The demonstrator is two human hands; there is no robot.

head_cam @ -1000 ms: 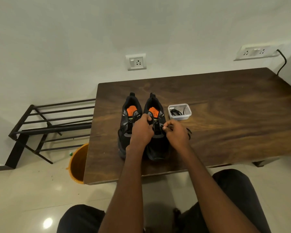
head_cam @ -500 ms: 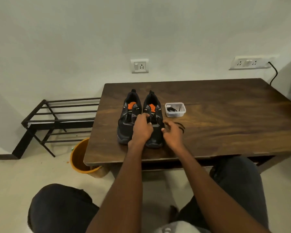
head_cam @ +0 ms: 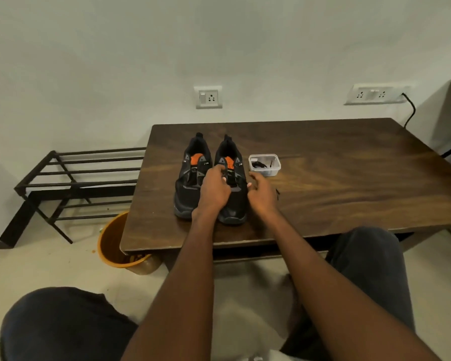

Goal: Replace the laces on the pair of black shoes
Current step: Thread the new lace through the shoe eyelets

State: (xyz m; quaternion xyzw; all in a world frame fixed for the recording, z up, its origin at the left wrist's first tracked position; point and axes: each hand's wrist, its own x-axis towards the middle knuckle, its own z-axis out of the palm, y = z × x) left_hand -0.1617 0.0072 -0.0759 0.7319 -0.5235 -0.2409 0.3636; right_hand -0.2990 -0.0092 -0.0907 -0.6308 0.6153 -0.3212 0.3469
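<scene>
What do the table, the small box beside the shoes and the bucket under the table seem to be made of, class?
Table: wood or wood veneer, dark with visible grain and a slight sheen.
Small box: clear plastic, since its dark contents show through.
Bucket: probably orange plastic, smooth and evenly coloured.

Black shoes on dark wood

2 black shoes point(head_cam: 210, 178) with orange insoles and grey trim sit on a dark brown, wood-grained table point(head_cam: 336, 178). Right of the shoes, a clear tub point(head_cam: 264, 165) holds black laces. Left of the table: an orange bucket point(head_cam: 115, 246), a black rack point(head_cam: 76, 183).
</scene>
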